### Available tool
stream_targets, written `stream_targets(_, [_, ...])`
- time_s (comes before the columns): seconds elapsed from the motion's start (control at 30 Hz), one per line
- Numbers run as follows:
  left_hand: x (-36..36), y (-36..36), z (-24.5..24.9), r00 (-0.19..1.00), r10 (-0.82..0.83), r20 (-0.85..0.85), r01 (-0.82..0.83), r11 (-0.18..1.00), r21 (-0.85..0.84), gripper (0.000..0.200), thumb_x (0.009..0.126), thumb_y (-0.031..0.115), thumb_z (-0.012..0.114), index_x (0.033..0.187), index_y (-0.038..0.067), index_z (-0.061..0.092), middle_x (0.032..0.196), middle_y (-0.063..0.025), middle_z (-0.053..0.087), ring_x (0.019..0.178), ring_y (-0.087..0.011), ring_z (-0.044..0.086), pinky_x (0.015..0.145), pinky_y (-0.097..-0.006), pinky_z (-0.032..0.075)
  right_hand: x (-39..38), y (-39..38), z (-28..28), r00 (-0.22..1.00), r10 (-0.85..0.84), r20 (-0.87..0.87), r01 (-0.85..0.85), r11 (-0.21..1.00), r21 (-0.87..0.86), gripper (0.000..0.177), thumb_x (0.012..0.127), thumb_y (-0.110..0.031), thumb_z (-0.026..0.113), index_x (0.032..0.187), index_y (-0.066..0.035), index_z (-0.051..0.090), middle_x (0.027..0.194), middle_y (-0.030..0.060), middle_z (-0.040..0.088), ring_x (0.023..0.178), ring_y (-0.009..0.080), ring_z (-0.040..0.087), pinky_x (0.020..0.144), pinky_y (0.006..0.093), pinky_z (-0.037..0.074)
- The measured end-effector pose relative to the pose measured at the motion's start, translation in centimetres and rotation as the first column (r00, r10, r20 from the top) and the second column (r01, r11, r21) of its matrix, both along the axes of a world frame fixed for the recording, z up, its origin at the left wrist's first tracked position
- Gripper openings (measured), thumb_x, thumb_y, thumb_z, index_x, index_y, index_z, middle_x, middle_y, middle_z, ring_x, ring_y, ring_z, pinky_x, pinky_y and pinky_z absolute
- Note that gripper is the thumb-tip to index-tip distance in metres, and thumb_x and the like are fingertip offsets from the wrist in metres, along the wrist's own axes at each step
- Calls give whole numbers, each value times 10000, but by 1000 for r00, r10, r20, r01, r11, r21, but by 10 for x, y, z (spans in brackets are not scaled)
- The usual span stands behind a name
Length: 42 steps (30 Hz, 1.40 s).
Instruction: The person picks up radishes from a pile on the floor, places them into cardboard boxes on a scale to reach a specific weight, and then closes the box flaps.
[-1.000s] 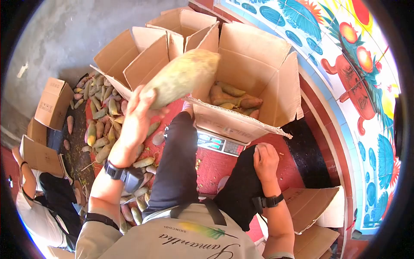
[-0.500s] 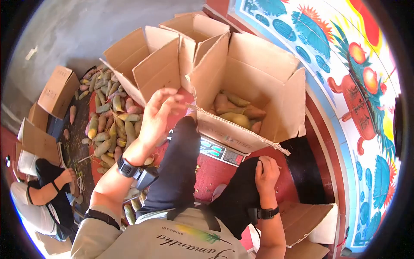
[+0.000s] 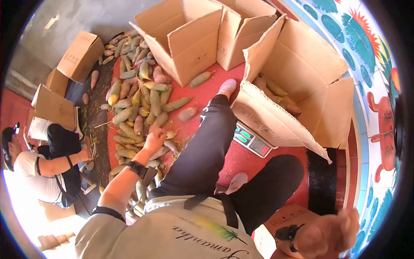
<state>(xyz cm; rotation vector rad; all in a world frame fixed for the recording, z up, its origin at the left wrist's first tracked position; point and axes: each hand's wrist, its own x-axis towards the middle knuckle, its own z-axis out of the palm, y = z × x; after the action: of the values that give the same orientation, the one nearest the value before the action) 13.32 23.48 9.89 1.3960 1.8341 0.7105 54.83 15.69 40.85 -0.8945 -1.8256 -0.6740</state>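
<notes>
My left hand [image 3: 155,140] is stretched over the near side of a heap of long green and pinkish root vegetables [image 3: 153,101]. Its fingers bend downward and overlap the heap, and I cannot tell whether they grip one. My right hand [image 3: 330,233] is raised low at the right, blurred, with its fingers apart and nothing seen in it. Beneath it lies a flattened-looking cardboard box [image 3: 286,216]. In front of my knees, an open cardboard box [image 3: 276,116] with several root vegetables inside stands on a digital scale [image 3: 252,140].
Two more open boxes [image 3: 194,47] stand at the back, beside a loose root vegetable [image 3: 201,79] on the red floor [image 3: 233,166]. At the left, another person [image 3: 47,168] sits near several cartons [image 3: 79,56]. A painted wall [image 3: 384,129] runs along the right.
My left hand has moved from beside the box on the scale down to the heap. My right hand has left my knee and swung outward to the right. The view has shifted left.
</notes>
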Motion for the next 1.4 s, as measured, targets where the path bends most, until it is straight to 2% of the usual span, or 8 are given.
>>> stream_targets(0.13, [-30,-25,-42,985,-26,-173,0,989,-151,198,787,205,557,881,52,640,827,-177,637,798,-334,616,745,-395,485,-20,21,13,954,296,44,-299,938,178,356,929,-238,399,1249,-88,357,1126,63,467,721,162,515,611,326,432])
stream_targets(0.3, [-50,-40,-63,981,-44,-187,-37,913,-407,239,784,254,541,884,72,659,873,-176,641,851,-335,616,777,-403,477,-40,41,12,925,371,-84,-320,879,354,304,926,-228,391,1185,-68,402,1074,52,472,702,153,503,613,316,422])
stream_targets(0.43, [-64,-50,-100,972,-83,-219,18,960,-281,225,794,216,538,876,30,635,720,-97,643,676,-195,624,650,-321,487,-35,39,22,893,450,2,-437,866,242,280,926,-230,392,1156,-74,418,1039,47,467,706,148,499,617,311,419])
stream_targets(0.73, [-56,-58,-96,977,-42,-210,-34,938,-345,254,782,250,505,837,45,645,887,-183,627,871,-349,596,800,-412,460,-32,32,28,802,593,74,-590,805,-61,265,924,-255,406,1142,-106,415,947,33,425,750,141,486,636,307,413])
stream_targets(0.97, [-61,-62,-106,953,-158,-259,57,931,-361,234,786,226,556,874,20,625,803,-142,639,755,-264,619,701,-365,476,-69,52,27,775,591,-224,-541,803,248,213,912,-235,436,1074,-96,433,947,16,425,709,139,488,631,304,404])
stream_targets(1.13, [-62,-61,-110,980,-113,-166,37,915,-403,225,789,215,558,892,30,633,803,-142,641,760,-255,625,707,-348,484,-35,36,28,780,625,29,-622,780,-75,219,896,-206,468,1091,-112,433,942,18,425,710,149,495,628,303,397])
stream_targets(1.23, [-58,-61,-115,979,-85,-185,22,947,-321,222,752,237,503,750,85,665,756,-160,625,793,-329,606,744,-410,468,-18,14,34,849,522,-83,-528,827,-193,236,882,-183,491,1098,-104,434,948,19,431,734,151,511,622,305,395])
stream_targets(1.4, [-59,-46,-134,918,-254,-305,125,914,-385,241,784,279,509,892,123,658,906,-137,636,868,-320,610,803,-409,470,-21,19,31,759,638,-130,-647,715,-265,299,886,-200,482,1166,-114,420,971,31,438,766,157,522,616,313,402])
